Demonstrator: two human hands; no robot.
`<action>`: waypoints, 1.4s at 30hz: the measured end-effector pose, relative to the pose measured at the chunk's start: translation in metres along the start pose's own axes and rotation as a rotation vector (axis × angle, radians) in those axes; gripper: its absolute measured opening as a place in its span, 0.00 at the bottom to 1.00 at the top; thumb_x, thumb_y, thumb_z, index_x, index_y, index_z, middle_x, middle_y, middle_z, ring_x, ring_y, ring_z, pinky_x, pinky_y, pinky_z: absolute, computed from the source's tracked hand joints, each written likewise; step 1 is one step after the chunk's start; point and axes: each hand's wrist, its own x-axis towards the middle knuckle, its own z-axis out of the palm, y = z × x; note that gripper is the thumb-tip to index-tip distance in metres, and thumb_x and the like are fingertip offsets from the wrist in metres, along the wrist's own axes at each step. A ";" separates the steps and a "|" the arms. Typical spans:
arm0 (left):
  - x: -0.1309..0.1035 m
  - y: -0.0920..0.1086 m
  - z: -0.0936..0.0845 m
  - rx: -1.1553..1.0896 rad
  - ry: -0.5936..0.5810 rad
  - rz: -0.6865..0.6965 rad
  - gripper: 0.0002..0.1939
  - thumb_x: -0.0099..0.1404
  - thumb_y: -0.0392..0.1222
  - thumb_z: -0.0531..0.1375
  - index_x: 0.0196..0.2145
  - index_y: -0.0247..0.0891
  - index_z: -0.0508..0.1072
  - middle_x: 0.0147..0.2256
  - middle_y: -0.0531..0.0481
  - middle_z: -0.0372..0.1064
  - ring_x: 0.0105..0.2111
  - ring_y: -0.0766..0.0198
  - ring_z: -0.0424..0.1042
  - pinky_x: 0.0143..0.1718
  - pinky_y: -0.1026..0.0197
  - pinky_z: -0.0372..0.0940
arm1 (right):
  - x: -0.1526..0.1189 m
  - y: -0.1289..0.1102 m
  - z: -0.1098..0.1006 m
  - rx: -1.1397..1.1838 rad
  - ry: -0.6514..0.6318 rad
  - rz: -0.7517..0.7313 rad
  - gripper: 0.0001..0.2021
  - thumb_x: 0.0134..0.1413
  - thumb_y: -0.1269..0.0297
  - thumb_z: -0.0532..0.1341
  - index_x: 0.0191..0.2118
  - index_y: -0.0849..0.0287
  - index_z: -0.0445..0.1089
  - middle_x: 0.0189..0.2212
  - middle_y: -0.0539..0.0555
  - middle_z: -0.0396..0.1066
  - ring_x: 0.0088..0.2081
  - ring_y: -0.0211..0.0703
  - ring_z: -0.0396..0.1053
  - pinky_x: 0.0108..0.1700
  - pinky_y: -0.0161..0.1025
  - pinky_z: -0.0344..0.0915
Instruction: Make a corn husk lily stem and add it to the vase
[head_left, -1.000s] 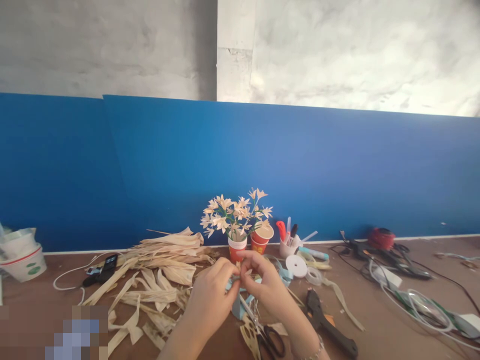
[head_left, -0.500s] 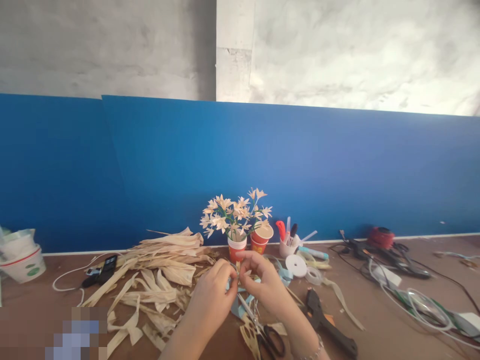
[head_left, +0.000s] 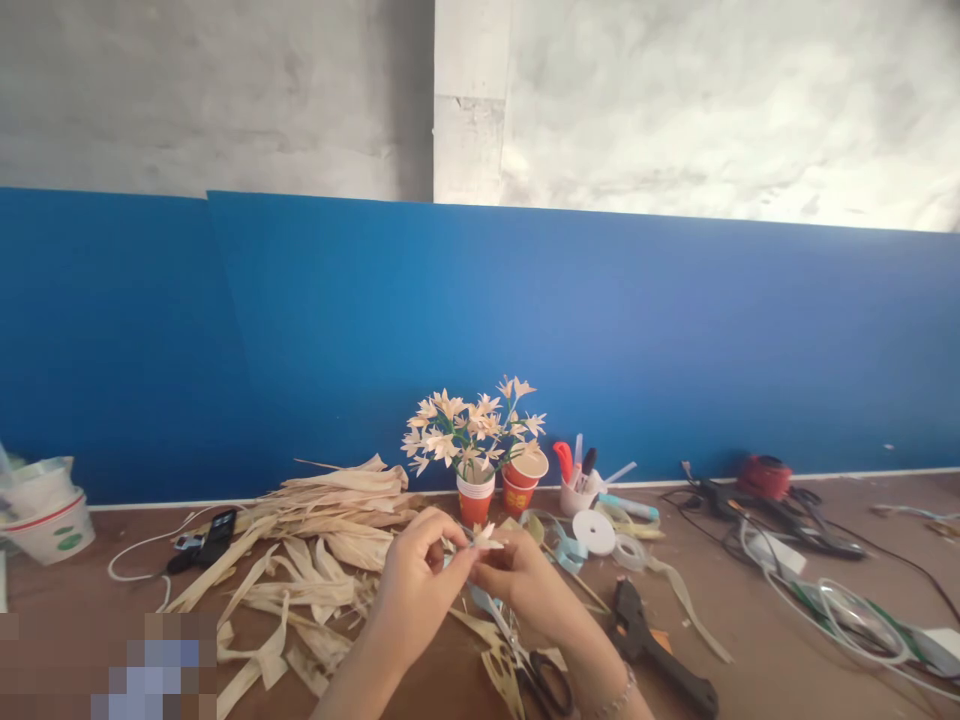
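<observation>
Both my hands meet over the brown table (head_left: 780,660), just in front of the paper cups. My left hand (head_left: 416,590) and my right hand (head_left: 521,585) pinch a small pale husk flower (head_left: 484,537) between their fingertips. Its cream petals stick up above my fingers. A light blue strip shows under my hands. Behind them stands an orange and white paper cup (head_left: 475,497) holding a bunch of finished husk flowers (head_left: 469,425) on green stems.
Dried corn husks (head_left: 315,545) lie piled at the left. Scissors (head_left: 536,675) and a black glue gun (head_left: 656,650) lie by my right wrist. Tape rolls (head_left: 594,531), a cup of pens (head_left: 577,490), cables (head_left: 795,540) and white bowls (head_left: 49,510) surround the spot. A blue board backs the table.
My hands have shifted slightly toward me and turned. The small flower's petals now show above my fingertips, where before my fingers covered them.
</observation>
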 end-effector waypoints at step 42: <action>-0.009 0.004 0.002 0.315 -0.149 0.237 0.07 0.62 0.29 0.51 0.31 0.39 0.64 0.34 0.50 0.65 0.33 0.65 0.67 0.32 0.64 0.60 | -0.015 -0.021 -0.010 -0.273 0.218 -0.124 0.15 0.47 0.73 0.56 0.44 0.58 0.67 0.30 0.49 0.68 0.32 0.39 0.65 0.35 0.36 0.63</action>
